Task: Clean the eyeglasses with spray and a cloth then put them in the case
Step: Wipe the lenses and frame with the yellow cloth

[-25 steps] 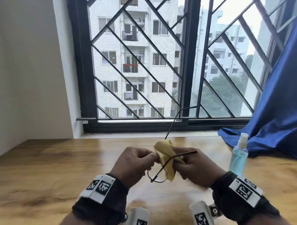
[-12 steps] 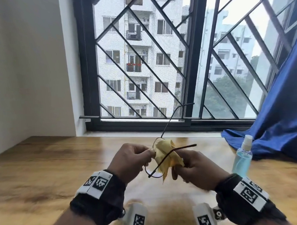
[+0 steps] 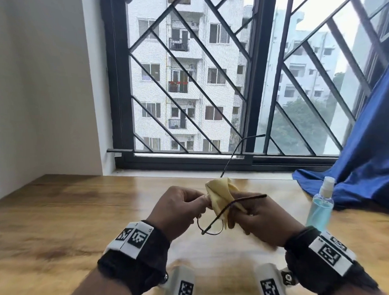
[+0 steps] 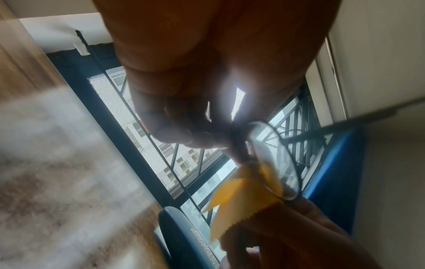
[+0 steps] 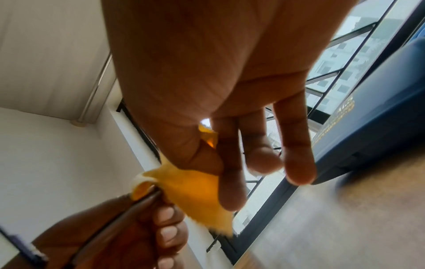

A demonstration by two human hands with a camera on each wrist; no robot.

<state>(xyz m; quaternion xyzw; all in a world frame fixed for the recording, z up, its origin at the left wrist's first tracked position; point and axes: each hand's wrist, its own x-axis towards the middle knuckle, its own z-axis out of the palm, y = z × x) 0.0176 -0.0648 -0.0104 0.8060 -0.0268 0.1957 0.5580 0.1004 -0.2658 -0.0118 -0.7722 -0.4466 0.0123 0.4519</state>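
Thin black-framed round eyeglasses [image 3: 211, 224] hang above the wooden table [image 3: 58, 220] between both hands. My left hand [image 3: 180, 206] pinches the frame near its bridge; the nearer lens [image 4: 273, 163] shows bare in the left wrist view. My right hand [image 3: 259, 218] pinches a yellow cloth [image 3: 220, 195] folded over the farther lens, thumb and forefinger on the cloth [image 5: 193, 189], other fingers loosely out. One temple arm points up toward the window, the other crosses to the right. A blue spray bottle [image 3: 321, 206] stands to the right. A dark blue case [image 5: 368, 109] lies on the table beneath the hands.
A barred window [image 3: 208, 79] and its sill run along the table's far edge. A blue curtain [image 3: 367, 151] drapes onto the table at the right, just behind the spray bottle. A white wall closes the left side.
Both hands with the glasses and cloth have stayed at the same spot over the table; the cloth has shifted slightly on the lens and the near lens has dropped a little.
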